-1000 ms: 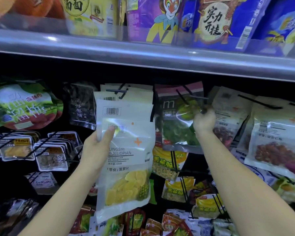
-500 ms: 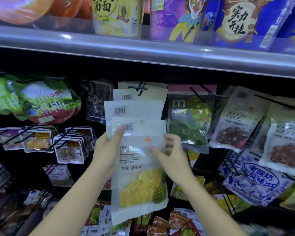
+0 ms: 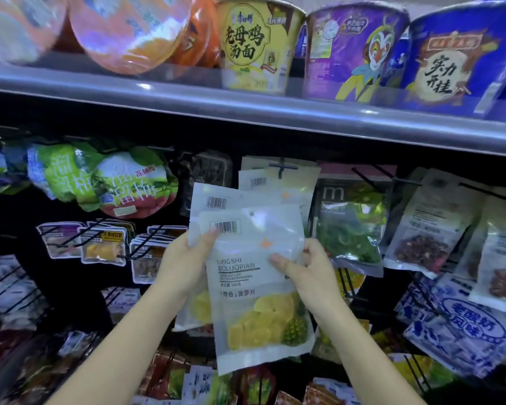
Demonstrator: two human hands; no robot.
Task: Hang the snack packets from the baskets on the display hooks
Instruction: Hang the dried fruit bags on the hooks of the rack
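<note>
1. L hand [image 3: 184,264] is gripping the pineapple packet [image 3: 254,287] by its left edge. The thumb is lying across the front just under the barcode, w/ the fingers tucked behind. It looks to be doing most of the carrying.
2. R hand [image 3: 307,270] is pinching the right edge of the same pkt, thumb pressing on the clear film, fingers curling round the back. So both hands are clamped on it, one per side, prob. to hold the floppy film flat so the top can be aimed.
3. The pkt is hanging in mid-air, roughly upright w/ a slight tilt, in front of the display and below the hook. It's not hung yet. Its hang hole [image 3: 251,213] near top centre is sitting clear of both thumbs, which I'd guess is why they're gripping lower down the sides.
4. A second packet [image 3: 231,197] of the same kind is peeking out right behind, up and to the left. Can't tell if the L hand is holding that one too.
5. The hook [image 3: 282,167], up and slightly right, is already carrying matching packets [image 3: 301,176], so it's likely the target peg. Next move, imo, is lifting and threading the hole over the hook tip. That'll be fiddly, since the hole's small and the film flexes.
6. Further out, a green packet [image 3: 351,232] is hanging just right of those and plum bags [image 3: 129,185] are hanging off to the left. The shelf rail [image 3: 246,112] is running above, w/ noodle cups [image 3: 254,45] standing on top.
</note>
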